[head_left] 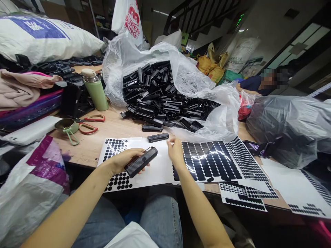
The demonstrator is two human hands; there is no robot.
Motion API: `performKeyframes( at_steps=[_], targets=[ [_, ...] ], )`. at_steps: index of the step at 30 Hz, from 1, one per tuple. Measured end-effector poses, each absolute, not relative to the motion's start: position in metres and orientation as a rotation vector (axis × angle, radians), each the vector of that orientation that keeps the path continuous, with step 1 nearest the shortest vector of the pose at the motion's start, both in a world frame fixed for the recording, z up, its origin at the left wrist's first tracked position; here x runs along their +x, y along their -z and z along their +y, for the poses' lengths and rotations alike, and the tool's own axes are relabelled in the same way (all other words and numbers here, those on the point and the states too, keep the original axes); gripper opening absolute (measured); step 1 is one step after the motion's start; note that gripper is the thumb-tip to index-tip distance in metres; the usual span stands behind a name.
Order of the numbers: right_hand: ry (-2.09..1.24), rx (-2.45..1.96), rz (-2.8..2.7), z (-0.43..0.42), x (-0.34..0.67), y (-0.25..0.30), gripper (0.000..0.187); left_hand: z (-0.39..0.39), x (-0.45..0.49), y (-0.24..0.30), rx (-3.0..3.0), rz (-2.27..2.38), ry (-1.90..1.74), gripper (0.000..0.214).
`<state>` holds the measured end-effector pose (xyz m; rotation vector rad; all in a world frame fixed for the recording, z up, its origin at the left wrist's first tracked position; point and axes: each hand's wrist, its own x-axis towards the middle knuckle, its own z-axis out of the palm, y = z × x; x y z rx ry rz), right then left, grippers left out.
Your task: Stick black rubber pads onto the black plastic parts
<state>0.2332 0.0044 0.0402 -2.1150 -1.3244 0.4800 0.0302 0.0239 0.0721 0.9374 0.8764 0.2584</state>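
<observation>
left hand [122, 160]: clamped on case [143, 162], fingertips showing past its right edge | right hand [177, 153]: over sheets [158, 169], just beside second case [158, 137], finger closure cannot be told

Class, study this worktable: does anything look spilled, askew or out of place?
Black parts spill from the clear plastic bag onto the tabletop. One small black piece lies askew at the lower edge of the black-patterned sheet, out of line with its rows.
</observation>
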Motion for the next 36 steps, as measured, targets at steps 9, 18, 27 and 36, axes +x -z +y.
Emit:
performKeyframes(
  at_steps=[9,18,27,36],
  targets=[
    [-0.519,-2.411,-1.228,0.053,0.281,-0.007,0.022,0.018,0.022,-0.055,0.758,0.873,-0.339,0.048],
    [-0.522,-2.427,-1.201,0.051,0.285,-0.006,0.027,0.018,0.014,-0.060,0.859,0.871,-0.413,0.037],
    [-0.464,-2.445,-1.238,0.050,0.279,-0.006,0.027,0.016,0.005,-0.067,0.924,0.906,-0.446,0.035],
    [-0.489,-2.410,-1.208,0.051,0.275,-0.006,0.026,0.011,0.003,-0.079,0.937,0.923,-0.423,0.033]
  ],
)
